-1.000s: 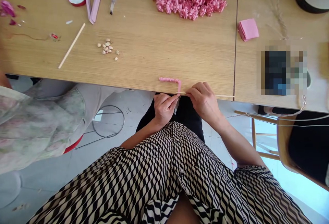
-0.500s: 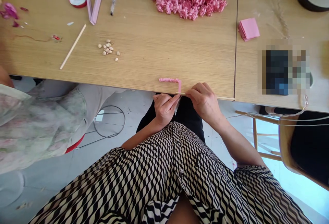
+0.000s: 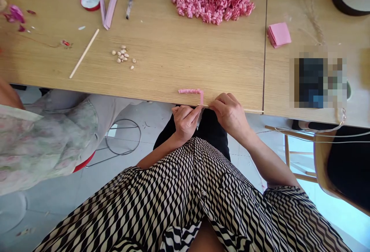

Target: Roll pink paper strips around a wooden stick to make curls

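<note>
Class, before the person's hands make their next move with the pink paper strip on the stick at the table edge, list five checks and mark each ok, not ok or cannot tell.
1. Left hand pinches the pink strip at the stick: ok.
2. Right hand grips the thin wooden stick: ok.
3. Stick rests along the table edge: ok.
4. Strip's curled end lies flat on the table, free of other things: ok.
5. How tightly the strip is wound on the stick: cannot tell, fingers cover it.
</note>
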`<act>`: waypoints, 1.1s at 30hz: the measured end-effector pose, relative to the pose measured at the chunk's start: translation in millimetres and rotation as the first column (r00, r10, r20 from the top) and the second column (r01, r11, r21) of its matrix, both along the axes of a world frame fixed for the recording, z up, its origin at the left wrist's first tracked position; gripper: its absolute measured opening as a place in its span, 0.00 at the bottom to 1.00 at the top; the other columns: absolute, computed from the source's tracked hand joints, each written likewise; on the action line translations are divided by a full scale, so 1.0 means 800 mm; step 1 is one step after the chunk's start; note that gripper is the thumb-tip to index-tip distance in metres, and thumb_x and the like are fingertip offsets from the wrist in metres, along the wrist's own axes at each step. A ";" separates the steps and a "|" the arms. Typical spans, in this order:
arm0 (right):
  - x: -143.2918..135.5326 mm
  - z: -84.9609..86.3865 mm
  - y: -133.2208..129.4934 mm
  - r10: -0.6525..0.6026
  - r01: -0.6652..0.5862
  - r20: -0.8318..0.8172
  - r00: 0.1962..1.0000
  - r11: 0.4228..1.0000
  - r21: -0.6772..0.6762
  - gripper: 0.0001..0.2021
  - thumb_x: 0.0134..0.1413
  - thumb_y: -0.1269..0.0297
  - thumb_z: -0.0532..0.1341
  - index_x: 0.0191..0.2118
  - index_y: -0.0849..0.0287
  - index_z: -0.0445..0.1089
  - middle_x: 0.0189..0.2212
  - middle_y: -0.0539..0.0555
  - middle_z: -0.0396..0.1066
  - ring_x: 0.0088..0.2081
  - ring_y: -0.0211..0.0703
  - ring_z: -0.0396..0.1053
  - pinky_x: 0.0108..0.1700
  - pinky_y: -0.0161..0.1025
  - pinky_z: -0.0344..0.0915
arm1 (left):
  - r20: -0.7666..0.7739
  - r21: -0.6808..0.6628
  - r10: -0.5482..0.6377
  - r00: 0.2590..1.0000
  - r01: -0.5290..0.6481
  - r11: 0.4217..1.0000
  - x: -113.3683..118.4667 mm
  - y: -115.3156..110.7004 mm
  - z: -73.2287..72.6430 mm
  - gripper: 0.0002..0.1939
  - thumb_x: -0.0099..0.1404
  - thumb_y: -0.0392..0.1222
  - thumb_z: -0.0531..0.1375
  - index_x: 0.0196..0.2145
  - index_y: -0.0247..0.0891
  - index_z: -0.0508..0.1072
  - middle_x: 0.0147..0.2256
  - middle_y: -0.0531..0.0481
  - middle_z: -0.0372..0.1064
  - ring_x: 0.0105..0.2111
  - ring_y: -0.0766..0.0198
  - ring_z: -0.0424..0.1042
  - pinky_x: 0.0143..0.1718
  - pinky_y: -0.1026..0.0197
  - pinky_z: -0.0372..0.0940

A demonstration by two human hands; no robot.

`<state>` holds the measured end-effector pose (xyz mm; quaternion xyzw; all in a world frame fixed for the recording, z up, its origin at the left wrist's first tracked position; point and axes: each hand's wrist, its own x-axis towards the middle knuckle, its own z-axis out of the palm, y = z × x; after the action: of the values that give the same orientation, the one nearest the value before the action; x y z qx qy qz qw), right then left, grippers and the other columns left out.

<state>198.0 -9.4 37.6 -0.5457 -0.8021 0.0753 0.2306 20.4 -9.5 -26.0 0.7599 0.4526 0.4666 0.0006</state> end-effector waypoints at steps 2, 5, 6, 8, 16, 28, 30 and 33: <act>0.000 0.000 0.000 0.001 -0.001 0.002 1.000 1.000 -0.003 0.11 0.60 0.74 0.53 0.31 0.56 0.70 0.32 0.54 0.67 0.36 0.43 0.59 0.34 0.40 0.59 | -0.029 0.001 0.025 0.999 -0.025 1.000 0.000 0.000 0.001 0.10 0.68 0.38 0.59 0.44 0.46 0.78 0.23 0.55 0.66 0.27 0.67 0.66 0.39 0.58 0.54; -0.001 0.001 0.000 0.008 -0.008 0.017 1.000 1.000 -0.009 0.11 0.60 0.75 0.53 0.32 0.56 0.70 0.33 0.54 0.67 0.36 0.42 0.59 0.34 0.40 0.59 | -0.066 0.022 0.057 0.996 -0.055 0.998 0.000 -0.001 0.004 0.09 0.68 0.38 0.59 0.43 0.46 0.79 0.23 0.55 0.66 0.27 0.67 0.66 0.38 0.57 0.53; -0.001 0.001 0.000 0.011 -0.011 0.028 1.000 1.000 -0.008 0.11 0.60 0.75 0.53 0.32 0.56 0.70 0.33 0.54 0.67 0.36 0.42 0.59 0.34 0.40 0.58 | -0.080 0.023 0.066 0.995 -0.065 0.998 0.000 -0.001 0.005 0.09 0.68 0.38 0.60 0.43 0.46 0.79 0.23 0.55 0.66 0.28 0.66 0.66 0.38 0.57 0.52; -0.001 0.003 0.000 0.019 -0.019 0.061 0.998 1.000 0.000 0.11 0.61 0.74 0.53 0.32 0.57 0.70 0.33 0.54 0.68 0.36 0.42 0.59 0.33 0.40 0.57 | -0.102 0.016 0.077 0.992 -0.075 0.997 0.001 -0.003 0.009 0.09 0.67 0.40 0.60 0.44 0.46 0.79 0.23 0.54 0.67 0.28 0.65 0.65 0.38 0.56 0.51; 0.000 0.002 -0.001 0.017 -0.022 0.136 0.991 0.999 0.037 0.10 0.61 0.72 0.54 0.32 0.55 0.70 0.32 0.55 0.68 0.34 0.44 0.57 0.36 0.43 0.55 | -0.241 -0.049 0.039 0.970 -0.052 0.997 -0.003 -0.005 0.027 0.13 0.70 0.45 0.57 0.49 0.46 0.76 0.22 0.54 0.65 0.28 0.63 0.63 0.37 0.55 0.46; 0.001 -0.007 -0.010 -0.072 0.074 -0.035 0.997 0.994 0.081 0.12 0.65 0.66 0.51 0.41 0.55 0.72 0.36 0.57 0.70 0.38 0.46 0.60 0.39 0.45 0.60 | -0.420 -0.176 -0.130 0.898 0.060 0.983 -0.015 0.021 0.049 0.20 0.73 0.52 0.49 0.52 0.43 0.74 0.16 0.55 0.65 0.18 0.65 0.62 0.29 0.58 0.49; -0.001 -0.008 -0.012 -0.070 0.072 -0.032 0.997 0.994 0.084 0.11 0.65 0.67 0.52 0.41 0.55 0.72 0.37 0.56 0.70 0.39 0.46 0.60 0.39 0.45 0.60 | -0.426 -0.207 -0.166 0.890 0.082 0.975 -0.021 0.021 0.052 0.21 0.74 0.53 0.47 0.54 0.44 0.73 0.14 0.56 0.62 0.16 0.66 0.60 0.29 0.59 0.51; -0.004 -0.010 -0.014 -0.059 0.060 -0.014 0.998 0.994 0.086 0.10 0.64 0.67 0.52 0.41 0.54 0.72 0.38 0.57 0.71 0.39 0.47 0.59 0.39 0.46 0.59 | -0.429 -0.275 -0.215 0.877 0.100 0.956 -0.026 0.025 0.056 0.21 0.73 0.54 0.48 0.54 0.46 0.72 0.13 0.56 0.60 0.14 0.67 0.58 0.27 0.60 0.52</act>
<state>194.8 -20.4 29.3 -0.5585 -0.7867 0.0366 0.2606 -0.6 10.1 18.5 0.8763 0.4303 0.2151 0.0264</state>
